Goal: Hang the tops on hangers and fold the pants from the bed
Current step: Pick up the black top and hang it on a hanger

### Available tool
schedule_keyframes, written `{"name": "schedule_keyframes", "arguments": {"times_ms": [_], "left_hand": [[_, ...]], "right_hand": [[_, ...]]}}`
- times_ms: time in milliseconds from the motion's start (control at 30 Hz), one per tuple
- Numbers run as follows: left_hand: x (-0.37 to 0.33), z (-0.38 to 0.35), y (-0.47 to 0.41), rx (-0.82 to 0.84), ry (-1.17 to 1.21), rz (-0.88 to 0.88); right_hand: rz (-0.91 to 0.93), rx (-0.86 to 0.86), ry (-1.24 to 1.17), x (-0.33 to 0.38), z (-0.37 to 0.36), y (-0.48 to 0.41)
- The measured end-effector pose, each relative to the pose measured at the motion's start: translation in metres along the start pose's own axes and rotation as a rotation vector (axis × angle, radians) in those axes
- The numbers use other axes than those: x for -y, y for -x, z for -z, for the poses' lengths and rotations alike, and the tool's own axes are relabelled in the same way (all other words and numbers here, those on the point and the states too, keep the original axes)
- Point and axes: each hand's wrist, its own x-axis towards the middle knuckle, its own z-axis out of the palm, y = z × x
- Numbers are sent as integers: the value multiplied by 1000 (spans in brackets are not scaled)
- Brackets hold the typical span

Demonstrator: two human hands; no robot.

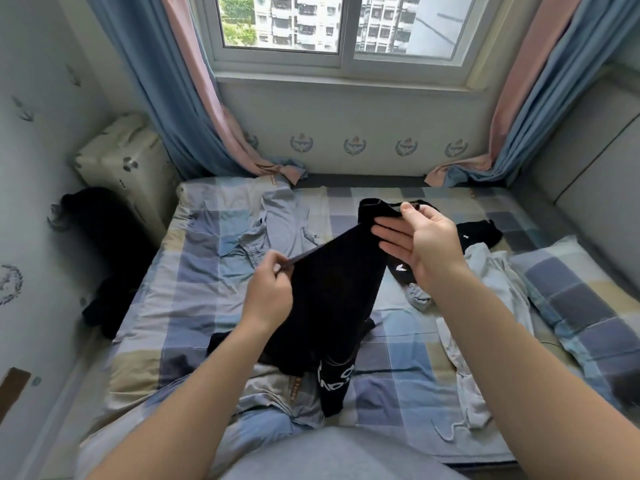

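I hold a black garment [332,299] with white lettering near its lower end above the checked bed [180,299]. My left hand [270,292] pinches its edge on the left. My right hand [422,244] grips the upper end between thumb and fingers, which are fairly straight. The lower part of the garment hangs down and touches the bed. A grey-blue garment [273,223] lies spread out behind it. Another black piece [481,233] and a pale light-blue garment [485,306] lie to the right.
A checked pillow [581,306] lies at the right edge of the bed. Dark clothing [104,244] is heaped in the gap at the left wall beside a cream cushion [121,157]. Curtains hang on both sides of the window [343,29].
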Motion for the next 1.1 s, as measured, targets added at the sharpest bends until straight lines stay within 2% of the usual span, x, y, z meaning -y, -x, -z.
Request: {"name": "schedule_keyframes", "arguments": {"times_ms": [100,167,267,367,433,600,733,833,967,1100], "left_hand": [[-16,20,-9,25,122,-77],[-30,31,-10,92,165,-149],[-54,42,-9,211,188,-244],[-79,51,-6,301,143,-340],[-93,59,-6,341,101,-405],[-105,79,-12,312,12,-488],[-97,86,-17,196,77,-453],[-91,88,-19,131,130,-412],[-82,89,-26,21,209,-317],[-65,77,-35,-90,257,-148]], "right_hand": [[-50,-93,40,-13,13,-3],[-74,-73,126,-20,15,-1],[-48,170,256,-28,5,10],[148,525,555,-28,-15,23],[233,651,726,-30,-29,26],[315,652,1078,-44,-44,20],[180,632,1227,-70,-24,7],[31,507,1336,-88,0,-5],[-163,277,1276,-102,39,-19],[-116,194,1113,-96,62,-25]]}}
